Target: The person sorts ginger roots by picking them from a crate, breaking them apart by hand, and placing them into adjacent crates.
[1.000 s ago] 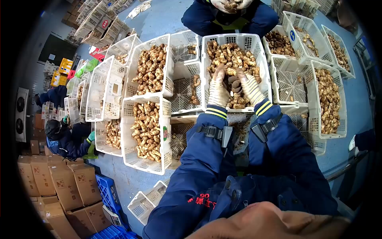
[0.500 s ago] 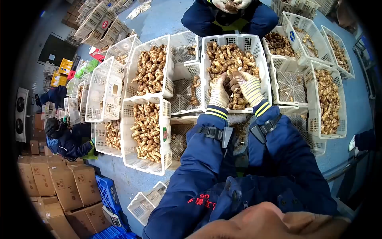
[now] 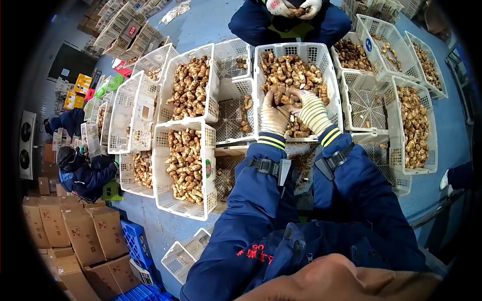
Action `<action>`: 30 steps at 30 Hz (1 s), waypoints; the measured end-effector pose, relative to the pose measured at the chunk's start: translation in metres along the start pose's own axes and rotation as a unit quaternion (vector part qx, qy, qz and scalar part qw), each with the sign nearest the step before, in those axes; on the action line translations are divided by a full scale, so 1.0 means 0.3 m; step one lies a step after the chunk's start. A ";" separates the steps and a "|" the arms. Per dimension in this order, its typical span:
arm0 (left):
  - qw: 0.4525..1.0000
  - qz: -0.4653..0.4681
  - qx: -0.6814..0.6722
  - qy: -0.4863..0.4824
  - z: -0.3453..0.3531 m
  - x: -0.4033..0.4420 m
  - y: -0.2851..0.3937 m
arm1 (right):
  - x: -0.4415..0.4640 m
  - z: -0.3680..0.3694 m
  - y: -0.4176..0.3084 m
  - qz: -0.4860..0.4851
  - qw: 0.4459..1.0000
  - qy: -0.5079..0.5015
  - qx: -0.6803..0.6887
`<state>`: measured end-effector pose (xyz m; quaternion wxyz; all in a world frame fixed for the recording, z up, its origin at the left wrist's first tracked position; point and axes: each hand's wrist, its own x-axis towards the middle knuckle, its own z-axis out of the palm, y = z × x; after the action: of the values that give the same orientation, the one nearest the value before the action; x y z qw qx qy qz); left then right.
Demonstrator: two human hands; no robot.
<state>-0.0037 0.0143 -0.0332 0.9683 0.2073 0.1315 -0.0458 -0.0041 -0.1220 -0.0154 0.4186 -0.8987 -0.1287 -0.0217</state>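
Basically, a blue floor (image 3: 150, 213) is covered by white crates, set in rows. Brown mushroom-like pieces are held in a left crate (image 3: 163, 170) and a right crate (image 3: 395, 133). Across the way, a small piece (image 3: 299, 12) is held in the gloved hands of a seated co-worker (image 3: 334, 22).

At the middle, a central crate (image 3: 329, 75) is placed right in front of the wearer; its pile of mushroom-like pieces (image 3: 291, 67) is worked over by both hands. For good handling, as judged here, contact should be made lightly with the fingertips, each piece should be supported from both sides, and hands should be held low over the pile, so nothing is bruised or dropped far.

Both navy sleeves (image 3: 258, 193) are stretched forward, with forearms angled slightly inward. The left hand (image 3: 274, 115), gloved, is pointed away from the body, fingers bent toward the other hand. The right hand (image 3: 313, 111), in a striped glove, is tilted inward, its fingers brought close to the left. Fingers are curled on both; whether a piece is gripped between them cannot be told, since stained fingertips are blended into the pile.
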 end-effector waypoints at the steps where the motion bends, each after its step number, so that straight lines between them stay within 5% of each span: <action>1: 1.000 -0.011 -0.013 -0.010 -0.005 0.001 0.004 | -0.001 0.006 0.008 -0.004 1.000 0.006 0.005; 8: 0.994 -0.020 -0.098 0.044 0.036 -0.016 0.047 | -0.017 0.012 0.024 -0.097 0.986 0.099 0.089; 11: 0.992 -0.042 -0.110 -0.036 0.061 -0.036 0.076 | -0.003 0.024 0.068 0.014 0.982 0.075 0.175; 16: 0.980 -0.142 -0.140 0.032 0.063 -0.050 0.050 | 0.008 0.014 0.071 0.068 0.960 0.067 0.265; 21: 0.984 -0.121 -0.119 -0.049 0.090 -0.069 0.060 | -0.019 -0.003 0.080 0.070 0.964 0.060 0.250; 30: 0.990 -0.093 -0.104 0.035 0.079 -0.064 0.054 | -0.010 0.021 0.101 0.066 0.952 0.053 0.293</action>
<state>-0.0142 0.0199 -0.0006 0.9710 0.0939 0.1877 -0.1149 0.0001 -0.1365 -0.0425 0.6702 -0.7407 -0.0478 -0.0032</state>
